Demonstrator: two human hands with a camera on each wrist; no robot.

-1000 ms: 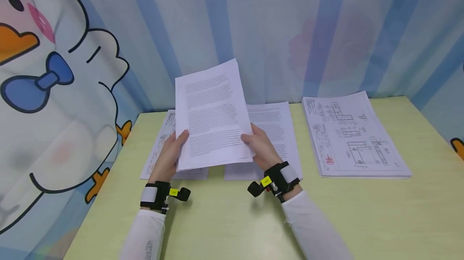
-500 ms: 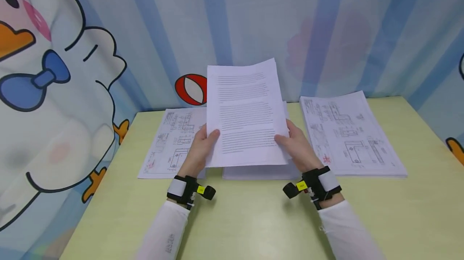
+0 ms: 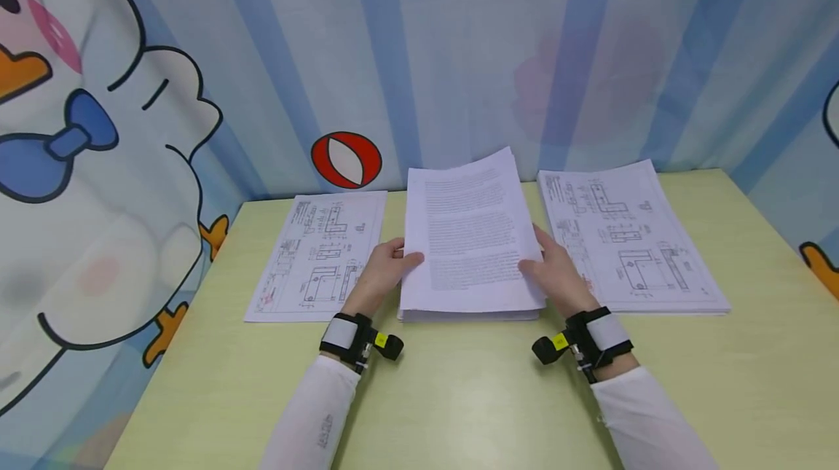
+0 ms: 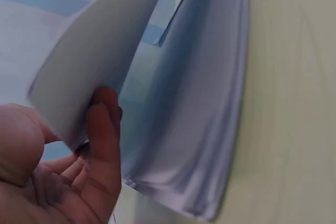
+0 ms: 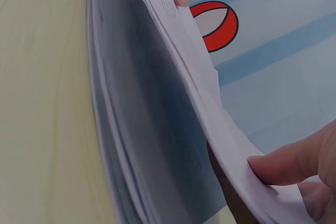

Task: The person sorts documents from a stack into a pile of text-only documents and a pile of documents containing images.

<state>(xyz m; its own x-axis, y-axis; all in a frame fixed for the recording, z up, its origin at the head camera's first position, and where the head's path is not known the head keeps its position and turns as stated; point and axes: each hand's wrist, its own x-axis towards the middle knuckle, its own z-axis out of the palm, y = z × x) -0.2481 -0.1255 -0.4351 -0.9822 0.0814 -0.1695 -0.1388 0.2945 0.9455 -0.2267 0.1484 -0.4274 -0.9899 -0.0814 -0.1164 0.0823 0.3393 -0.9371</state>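
A thin stack of printed text sheets (image 3: pixel 468 229) is held between both hands at mid-table in the head view. My left hand (image 3: pixel 383 273) pinches its left edge, thumb on top. On the opposite edge my right hand (image 3: pixel 560 277) grips it the same way. Close beneath lies a thicker paper pile (image 3: pixel 468 315), mostly hidden from above. In the left wrist view, a gap shows between the held sheets (image 4: pixel 100 40) and the lower pile (image 4: pixel 210 103). The right wrist view shows my thumb pressing the sheets (image 5: pixel 194 87), which bend slightly.
A drawing sheet pile (image 3: pixel 314 259) lies to the left, partly behind my left hand. To the right is a thicker stack of technical drawings (image 3: pixel 636 237). The pale yellow table (image 3: pixel 459 397) meets a blue striped curtain (image 3: pixel 472 55) at its back edge.
Both hands have carried the text sheets to the right, then lowered them over the middle pile. The left drawing pile, earlier partly covered, is now more exposed.
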